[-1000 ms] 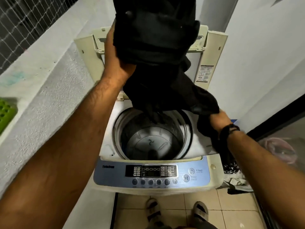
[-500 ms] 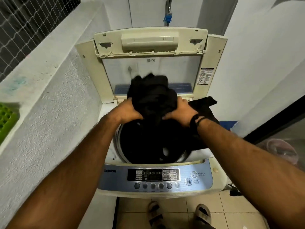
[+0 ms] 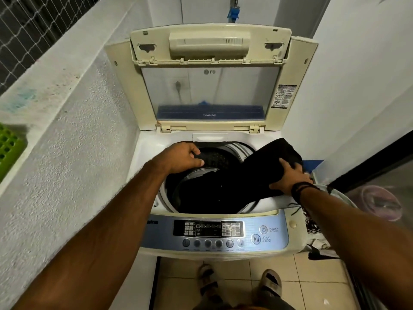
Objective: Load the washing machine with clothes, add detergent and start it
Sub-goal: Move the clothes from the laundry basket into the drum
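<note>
The control panel (image 3: pixel 214 233) sits untouched nearest; beyond it, the black garment (image 3: pixel 234 182), held high a second ago, now slumps into the drum (image 3: pixel 240 151), one end still draped over the right rim, where the right hand (image 3: pixel 288 177) presses it flat-fingered; left hand (image 3: pixel 183 156) pinches its far edge. Loading nearly done; detergent follows

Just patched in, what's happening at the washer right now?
A person is loading a top-load washing machine whose lid stands open. A black garment lies partly in the drum and partly draped over its right rim. The right hand presses on the draped part, and the left hand pinches a bit of dark cloth at the drum's back-left edge. More laundry lies on the floor to the right.
</note>
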Demonstrator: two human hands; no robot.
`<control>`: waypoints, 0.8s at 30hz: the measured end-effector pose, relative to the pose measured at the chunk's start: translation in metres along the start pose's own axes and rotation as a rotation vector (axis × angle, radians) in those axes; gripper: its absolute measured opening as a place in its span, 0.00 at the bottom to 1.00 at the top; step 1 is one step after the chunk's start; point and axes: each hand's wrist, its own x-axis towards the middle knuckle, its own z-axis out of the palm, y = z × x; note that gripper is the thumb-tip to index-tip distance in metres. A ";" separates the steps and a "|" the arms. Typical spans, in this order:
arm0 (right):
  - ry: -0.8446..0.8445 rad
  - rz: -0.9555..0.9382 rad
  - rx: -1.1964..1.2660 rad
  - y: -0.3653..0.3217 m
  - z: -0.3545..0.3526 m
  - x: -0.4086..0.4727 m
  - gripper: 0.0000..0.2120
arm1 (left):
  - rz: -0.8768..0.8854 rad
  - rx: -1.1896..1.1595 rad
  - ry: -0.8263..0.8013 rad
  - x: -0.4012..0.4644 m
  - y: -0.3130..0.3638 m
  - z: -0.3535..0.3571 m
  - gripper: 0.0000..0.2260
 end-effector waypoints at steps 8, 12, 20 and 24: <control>0.158 -0.088 0.092 0.020 0.022 0.011 0.19 | 0.034 0.040 -0.016 -0.003 0.010 0.019 0.18; 0.224 -0.041 -0.009 0.006 0.002 0.004 0.16 | 0.060 0.072 -0.033 -0.003 0.015 0.033 0.18; 0.299 -0.483 0.853 -0.094 -0.007 -0.048 0.11 | 0.064 -0.006 0.237 -0.002 0.021 0.040 0.08; 0.023 -0.568 1.063 -0.111 0.016 -0.069 0.17 | 0.030 -0.139 0.549 -0.011 0.031 0.033 0.07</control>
